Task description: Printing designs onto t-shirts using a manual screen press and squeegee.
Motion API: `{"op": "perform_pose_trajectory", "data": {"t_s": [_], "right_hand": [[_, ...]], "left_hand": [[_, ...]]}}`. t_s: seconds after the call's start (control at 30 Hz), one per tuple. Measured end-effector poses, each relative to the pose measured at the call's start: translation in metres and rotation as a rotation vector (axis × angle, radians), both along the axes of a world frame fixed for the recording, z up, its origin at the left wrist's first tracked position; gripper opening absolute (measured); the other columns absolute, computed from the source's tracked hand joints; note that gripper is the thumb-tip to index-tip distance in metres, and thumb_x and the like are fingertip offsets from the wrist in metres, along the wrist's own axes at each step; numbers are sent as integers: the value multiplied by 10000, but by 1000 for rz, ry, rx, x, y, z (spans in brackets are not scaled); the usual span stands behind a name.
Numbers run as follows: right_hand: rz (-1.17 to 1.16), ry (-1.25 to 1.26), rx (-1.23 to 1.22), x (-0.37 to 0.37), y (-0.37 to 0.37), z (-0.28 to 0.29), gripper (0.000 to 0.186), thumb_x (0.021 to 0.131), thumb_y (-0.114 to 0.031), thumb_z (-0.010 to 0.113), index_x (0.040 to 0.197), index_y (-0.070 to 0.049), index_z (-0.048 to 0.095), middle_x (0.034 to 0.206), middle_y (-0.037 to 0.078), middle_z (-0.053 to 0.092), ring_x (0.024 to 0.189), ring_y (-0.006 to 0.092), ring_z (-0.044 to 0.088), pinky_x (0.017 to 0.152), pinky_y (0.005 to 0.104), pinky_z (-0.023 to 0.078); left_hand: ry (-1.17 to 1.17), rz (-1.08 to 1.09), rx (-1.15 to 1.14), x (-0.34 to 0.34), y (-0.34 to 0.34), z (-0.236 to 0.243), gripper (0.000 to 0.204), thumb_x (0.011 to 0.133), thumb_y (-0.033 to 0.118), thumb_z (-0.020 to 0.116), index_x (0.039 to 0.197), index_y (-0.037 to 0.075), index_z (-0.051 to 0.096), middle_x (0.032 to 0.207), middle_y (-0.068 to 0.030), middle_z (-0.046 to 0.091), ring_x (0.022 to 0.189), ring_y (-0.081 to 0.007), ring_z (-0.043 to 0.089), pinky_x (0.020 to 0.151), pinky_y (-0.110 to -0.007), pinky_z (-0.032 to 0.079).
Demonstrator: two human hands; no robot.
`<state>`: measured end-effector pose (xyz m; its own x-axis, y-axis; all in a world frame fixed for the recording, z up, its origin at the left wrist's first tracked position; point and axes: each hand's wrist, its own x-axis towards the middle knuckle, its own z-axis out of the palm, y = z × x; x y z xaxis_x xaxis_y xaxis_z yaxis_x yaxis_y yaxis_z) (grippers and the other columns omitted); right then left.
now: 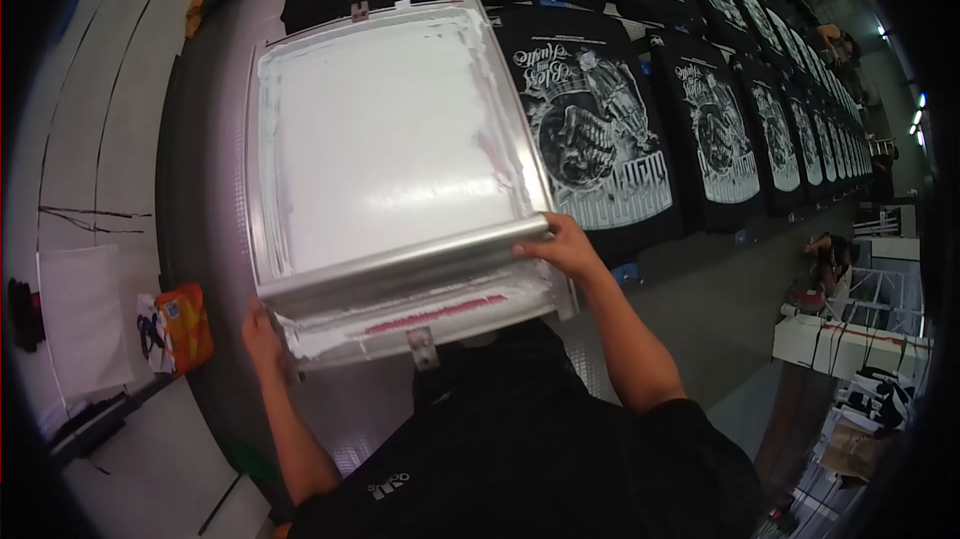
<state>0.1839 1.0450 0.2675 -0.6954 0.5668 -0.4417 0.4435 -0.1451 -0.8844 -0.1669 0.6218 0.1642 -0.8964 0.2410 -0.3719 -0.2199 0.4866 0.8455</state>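
Observation:
A silk-screen printing frame (524, 154) with metal sides lies in front of me, its mesh coated with white ink (380, 129). Across its near part runs a long metal squeegee (410, 257). My right hand (570, 247) is closed round the squeegee's right end, thumb on the near face. At the frame's near left corner, my left hand (263, 339) grips the edge beside the squeegee's left end; its fingers are partly hidden below. White ink and a pink-red streak (435, 313) show on the near strip. A metal clip (422, 347) sits on the near rail.
Black printed T-shirts (595, 129) lie in rows on boards to the right and far side. An orange bag (185, 327) hangs at the left near a white sheet (85, 319). Other people (830, 254) are at the far right, near a white table (850, 344).

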Motion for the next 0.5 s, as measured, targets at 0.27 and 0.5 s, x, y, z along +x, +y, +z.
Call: {"op": "perform_pose_trajectory", "data": {"t_s": [0.27, 0.5], "right_hand": [[-183, 26, 60, 201, 148, 30, 312, 660, -60, 836, 927, -17, 681, 848, 20, 694, 793, 113, 639, 761, 274, 510], [-152, -7, -2, 298, 263, 16, 350, 647, -62, 850, 945, -18, 672, 872, 28, 690, 828, 120, 632, 789, 284, 505]], "left_hand": [[110, -207, 118, 190, 198, 2, 391, 1015, 187, 490, 1315, -56, 551, 1321, -183, 599, 1237, -228, 549, 1065, -306, 383], [45, -106, 154, 296, 301, 26, 401, 1016, 201, 502, 1314, -63, 548, 1279, -169, 630, 1196, -189, 564, 1027, -290, 409]]}}
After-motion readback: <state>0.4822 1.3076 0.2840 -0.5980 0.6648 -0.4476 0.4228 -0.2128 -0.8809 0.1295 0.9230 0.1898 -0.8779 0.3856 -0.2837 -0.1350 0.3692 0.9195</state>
